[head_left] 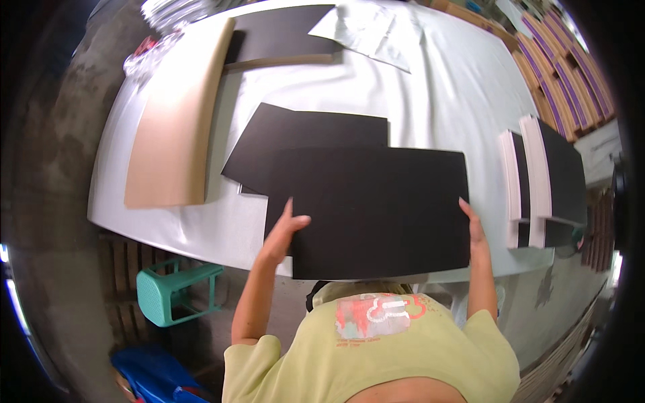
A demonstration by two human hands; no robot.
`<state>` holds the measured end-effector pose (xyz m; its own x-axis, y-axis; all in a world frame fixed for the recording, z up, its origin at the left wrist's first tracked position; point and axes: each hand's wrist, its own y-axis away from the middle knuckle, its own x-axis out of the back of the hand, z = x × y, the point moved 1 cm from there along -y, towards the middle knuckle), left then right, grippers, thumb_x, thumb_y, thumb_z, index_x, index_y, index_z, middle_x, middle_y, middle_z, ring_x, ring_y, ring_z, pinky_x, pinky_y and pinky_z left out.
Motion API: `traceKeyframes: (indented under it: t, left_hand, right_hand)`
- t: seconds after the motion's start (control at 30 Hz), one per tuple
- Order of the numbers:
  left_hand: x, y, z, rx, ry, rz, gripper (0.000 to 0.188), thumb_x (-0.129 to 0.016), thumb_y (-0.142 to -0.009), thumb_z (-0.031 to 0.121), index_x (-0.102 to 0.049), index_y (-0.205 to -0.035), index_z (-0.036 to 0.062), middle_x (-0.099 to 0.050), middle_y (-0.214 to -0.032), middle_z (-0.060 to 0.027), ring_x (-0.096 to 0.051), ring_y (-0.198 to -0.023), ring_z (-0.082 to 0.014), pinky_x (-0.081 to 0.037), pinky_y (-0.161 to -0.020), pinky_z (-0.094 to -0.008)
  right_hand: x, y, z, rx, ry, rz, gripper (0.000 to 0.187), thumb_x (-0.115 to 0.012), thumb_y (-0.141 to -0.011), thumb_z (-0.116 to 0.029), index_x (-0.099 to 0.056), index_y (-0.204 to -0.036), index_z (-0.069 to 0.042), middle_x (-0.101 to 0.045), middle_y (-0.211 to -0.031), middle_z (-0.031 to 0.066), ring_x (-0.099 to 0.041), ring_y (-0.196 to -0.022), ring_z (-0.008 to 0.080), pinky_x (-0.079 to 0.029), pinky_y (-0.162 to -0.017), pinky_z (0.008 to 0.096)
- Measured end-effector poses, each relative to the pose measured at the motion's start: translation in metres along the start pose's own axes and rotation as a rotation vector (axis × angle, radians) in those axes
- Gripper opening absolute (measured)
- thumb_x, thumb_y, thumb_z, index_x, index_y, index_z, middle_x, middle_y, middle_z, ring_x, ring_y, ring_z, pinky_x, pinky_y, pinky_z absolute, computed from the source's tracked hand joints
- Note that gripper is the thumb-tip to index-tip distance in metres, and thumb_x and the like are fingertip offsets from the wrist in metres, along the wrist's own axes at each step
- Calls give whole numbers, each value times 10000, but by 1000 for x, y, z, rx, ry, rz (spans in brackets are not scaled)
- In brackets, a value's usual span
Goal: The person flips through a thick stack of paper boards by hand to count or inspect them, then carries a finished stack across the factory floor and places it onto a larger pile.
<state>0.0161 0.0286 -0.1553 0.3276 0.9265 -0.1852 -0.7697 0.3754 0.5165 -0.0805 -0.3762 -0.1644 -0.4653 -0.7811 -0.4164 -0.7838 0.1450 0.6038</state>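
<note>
A large rectangular black sheet of card (pixel 383 208) lies flat in front of me at the table's near edge, between my two hands. My left hand (pixel 282 235) holds its left side, with the thumb over the top face. At the right edge, my right hand (pixel 476 228) is closed on the sheet, thumb on top and the other fingers hidden below. More black sheets (pixel 316 127) lie beneath and beyond it, overlapping at differing angles. Another black piece shows beside my left wrist.
The table has a white cover (pixel 463 87). Brown paper (pixel 176 127) lies at left, near a black stack (pixel 282 33) and a pale plastic sheet (pixel 369 30). Black boards with white edges (pixel 564 168) stand at right. A green stool (pixel 168 295) and blue object (pixel 151 376) are lower left.
</note>
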Motion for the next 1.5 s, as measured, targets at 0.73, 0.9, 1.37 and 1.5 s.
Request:
traceKeyframes:
  t: [0.73,0.9,1.37,1.5]
  left_hand:
    - [89,8,50,-929,123,55,819,-762,-751,218,-287,-1402,68,-495,-1268,-91,-516,-1097,-223,-413,-939,-345]
    - [104,-1,15,-759,-60,97,648,-803,-687,205,-505,-1218,-16,-577,-1143,-72,-518,-1078,-185,-396,-938,-323]
    - [-132,95,114,-1255,-1099,538,960,-636,-719,647,-349,-1395,28,-364,-1416,-197,-322,-1342,-327,-242,-1056,-488]
    - [-169,69,106,-954,-1466,485,981,-728,-567,640,-488,-1322,61,-504,-1302,-114,-411,-1280,-260,-271,-1022,-437]
  right_hand:
    - [-39,-17,-14,956,121,-216,812,-739,-533,-69,-452,-1292,-26,-574,-1101,77,-573,-1018,213,-495,-839,342]
    - [-41,-2,18,638,369,-128,858,-820,-462,24,-500,-1257,-31,-578,-1156,72,-539,-1081,200,-476,-873,344]
    - [-54,30,7,383,576,-80,838,-920,-490,-140,-509,-1210,-17,-586,-1123,106,-547,-1058,202,-448,-913,342]
    - [-49,25,-49,423,484,-594,940,-688,-671,-554,-343,-1357,-12,-459,-1307,122,-413,-1236,201,-329,-1022,339]
